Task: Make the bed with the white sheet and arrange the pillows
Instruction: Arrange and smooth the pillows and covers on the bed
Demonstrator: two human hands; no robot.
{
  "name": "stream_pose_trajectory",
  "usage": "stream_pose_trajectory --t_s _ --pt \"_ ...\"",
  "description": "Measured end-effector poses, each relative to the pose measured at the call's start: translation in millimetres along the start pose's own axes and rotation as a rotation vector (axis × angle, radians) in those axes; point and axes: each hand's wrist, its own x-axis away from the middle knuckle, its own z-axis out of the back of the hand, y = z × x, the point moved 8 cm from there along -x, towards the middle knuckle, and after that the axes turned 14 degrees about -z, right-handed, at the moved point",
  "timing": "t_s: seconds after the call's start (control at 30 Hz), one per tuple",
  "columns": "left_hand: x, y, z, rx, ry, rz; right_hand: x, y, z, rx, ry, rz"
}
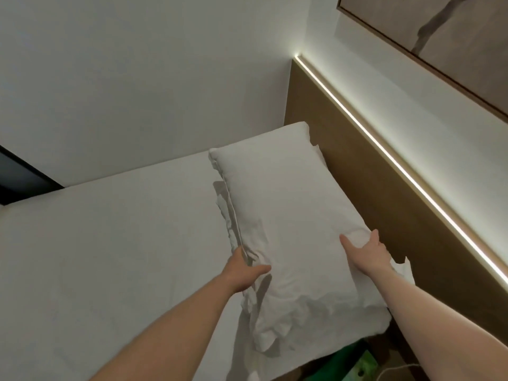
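Left hand (245, 271) gripping pillow (280, 213) edge, thumb over fabric. Right hand (367, 250) pinching pillow's other side. Hands well apart.

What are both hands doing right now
Left hand: gripping the pillow at its left edge.
Right hand: gripping the pillow's corner beside the headboard.

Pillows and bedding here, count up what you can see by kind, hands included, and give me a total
Pillows: 1, the white pillow, on the bed beside the headboard
Sheets: 1, the white sheet over the mattress
Hands: 2, left hand and right hand, each gripping the pillow's near end
Total: 4
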Motion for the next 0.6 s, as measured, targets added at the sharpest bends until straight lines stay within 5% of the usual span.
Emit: stream_pose_trajectory --t_s 0.1,0.2,0.33,0.47,0.6 --pt "-13 -12 -24 0.123 -0.048 0.057 -21 -1 0 0.049 0.027 0.058" --pt "-16 19 -45 0.126 0.010 -0.051 -16 -14 20 -0.262 0.043 0.204" --pt "-10 82 -55 0.163 0.142 -0.272 22 -30 86 -0.566 0.300 0.337" --pt "-4 114 -68 0.140 0.201 -0.407 32 -22 123 -0.759 0.447 0.303" --pt "-5 113 -85 -0.045 0.086 -0.450 23 5 103 -0.757 0.438 0.177"
